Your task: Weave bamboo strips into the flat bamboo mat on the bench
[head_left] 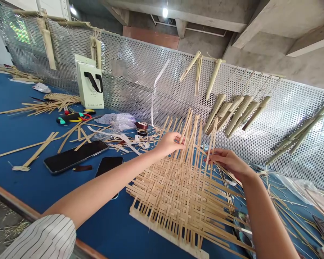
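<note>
A partly woven bamboo mat [172, 190] lies on the blue table, its loose strips fanning out at the far and right sides. A pale flat strip [167, 230] runs along its near edge. At the mat's far edge my left hand [171, 143] is closed around several upright bamboo strips [188, 133], which are bent upward. My right hand [228, 161], right of it, pinches a bamboo strip near the far right corner of the weave. Another thin strip [201, 149] stretches crosswise between the two hands. The right fingertips are partly hidden by upright strips.
Two phones [75, 156] [109, 166] lie left of the mat. Farther back are scissors [82, 117], a plastic bag [116, 120], a pale paper bag [90, 82] and a heap of strips [54, 102]. A perforated metal screen [140, 79] with hanging bamboo pieces borders the table.
</note>
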A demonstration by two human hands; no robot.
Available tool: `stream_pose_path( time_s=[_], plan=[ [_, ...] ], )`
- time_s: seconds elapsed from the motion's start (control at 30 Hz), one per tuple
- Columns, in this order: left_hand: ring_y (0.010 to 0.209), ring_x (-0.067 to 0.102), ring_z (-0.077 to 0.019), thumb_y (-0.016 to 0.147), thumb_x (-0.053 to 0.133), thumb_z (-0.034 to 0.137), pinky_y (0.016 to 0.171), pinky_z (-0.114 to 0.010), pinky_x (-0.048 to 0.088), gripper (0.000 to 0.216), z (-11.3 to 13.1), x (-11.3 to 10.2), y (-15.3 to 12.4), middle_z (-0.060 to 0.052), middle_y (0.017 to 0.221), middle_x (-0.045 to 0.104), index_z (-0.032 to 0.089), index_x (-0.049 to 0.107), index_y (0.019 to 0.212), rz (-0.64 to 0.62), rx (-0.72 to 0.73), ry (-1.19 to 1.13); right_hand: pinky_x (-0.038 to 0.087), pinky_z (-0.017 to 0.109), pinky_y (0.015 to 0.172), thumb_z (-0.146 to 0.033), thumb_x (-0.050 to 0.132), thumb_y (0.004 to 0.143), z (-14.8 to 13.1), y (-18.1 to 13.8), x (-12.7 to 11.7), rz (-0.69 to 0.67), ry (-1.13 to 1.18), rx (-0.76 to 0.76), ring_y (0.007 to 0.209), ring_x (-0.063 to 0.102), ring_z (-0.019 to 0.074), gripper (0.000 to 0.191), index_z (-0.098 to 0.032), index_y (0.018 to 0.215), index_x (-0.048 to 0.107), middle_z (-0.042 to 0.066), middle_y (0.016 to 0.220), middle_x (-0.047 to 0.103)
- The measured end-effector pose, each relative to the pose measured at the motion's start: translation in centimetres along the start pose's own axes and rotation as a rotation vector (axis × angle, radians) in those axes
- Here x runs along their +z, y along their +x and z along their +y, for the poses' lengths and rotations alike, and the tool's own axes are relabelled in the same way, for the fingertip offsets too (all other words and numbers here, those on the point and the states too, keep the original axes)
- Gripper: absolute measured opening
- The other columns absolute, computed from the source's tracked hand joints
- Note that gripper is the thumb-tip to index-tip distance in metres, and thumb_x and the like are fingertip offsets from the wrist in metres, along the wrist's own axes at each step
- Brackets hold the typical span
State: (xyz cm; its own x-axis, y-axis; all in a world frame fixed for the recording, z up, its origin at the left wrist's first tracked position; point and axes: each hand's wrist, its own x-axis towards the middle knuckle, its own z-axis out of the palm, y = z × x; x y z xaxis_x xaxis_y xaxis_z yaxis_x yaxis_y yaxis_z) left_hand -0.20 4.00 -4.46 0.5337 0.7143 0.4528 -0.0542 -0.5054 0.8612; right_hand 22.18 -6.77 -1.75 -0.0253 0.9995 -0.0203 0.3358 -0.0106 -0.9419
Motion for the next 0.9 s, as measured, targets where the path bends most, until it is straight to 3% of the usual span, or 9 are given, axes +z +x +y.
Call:
stream_pose_path(
  time_s=[0.13, 0.3, 0.53, 0.9],
  plan=[
    [0.083, 0.058, -0.0159, 0.060, 0.067, 0.020, 0.076, -0.030, 0.044, 0.015, 0.08, 0.03, -0.13, -0.006, 0.093, 0.062, 0.016, 0.058, 0.071, 0.054, 0.033, 0.006, 0.046, 0.030, 0.075, -0.038, 0.073, 0.062, -0.05, 0.00, -0.07, 0.013, -0.023, -0.016, 0.072, 0.061, 0.0178, 0.026, -0.020, 0.080, 0.068, 0.004, 0.079, 0.066],
    [0.093, 0.055, -0.0210, 0.053, 0.073, 0.023, 0.080, -0.034, 0.043, 0.045, 0.07, 0.05, -0.05, -0.010, 0.102, 0.060, 0.014, 0.058, 0.094, 0.131, -0.040, 0.006, 0.046, 0.030, 0.072, -0.038, 0.073, 0.061, -0.03, 0.03, -0.07, 0.027, -0.019, -0.006, 0.070, 0.060, 0.0173, 0.027, -0.019, 0.080, 0.068, 0.004, 0.076, 0.066],
    [0.077, 0.059, -0.0177, 0.056, 0.069, 0.019, 0.074, -0.033, 0.044, 0.030, 0.14, -0.08, 0.10, -0.008, 0.084, 0.063, 0.011, 0.061, 0.083, 0.012, -0.099, -0.089, 0.046, 0.030, 0.072, -0.039, 0.072, 0.062, -0.22, -0.17, 0.12, 0.021, -0.024, -0.010, 0.070, 0.060, 0.0174, 0.027, -0.019, 0.080, 0.068, 0.004, 0.077, 0.066],
    [0.066, 0.058, -0.0141, 0.052, 0.070, 0.015, 0.068, -0.029, 0.043, 0.022, 0.06, -0.04, 0.01, -0.003, 0.070, 0.062, 0.012, 0.059, 0.071, 0.046, -0.163, -0.175, 0.046, 0.030, 0.072, -0.045, 0.068, 0.067, -0.01, -0.35, -0.30, -0.003, -0.073, -0.008, 0.079, 0.059, 0.0201, 0.031, -0.018, 0.082, 0.069, 0.007, 0.082, 0.066]
  ],
)
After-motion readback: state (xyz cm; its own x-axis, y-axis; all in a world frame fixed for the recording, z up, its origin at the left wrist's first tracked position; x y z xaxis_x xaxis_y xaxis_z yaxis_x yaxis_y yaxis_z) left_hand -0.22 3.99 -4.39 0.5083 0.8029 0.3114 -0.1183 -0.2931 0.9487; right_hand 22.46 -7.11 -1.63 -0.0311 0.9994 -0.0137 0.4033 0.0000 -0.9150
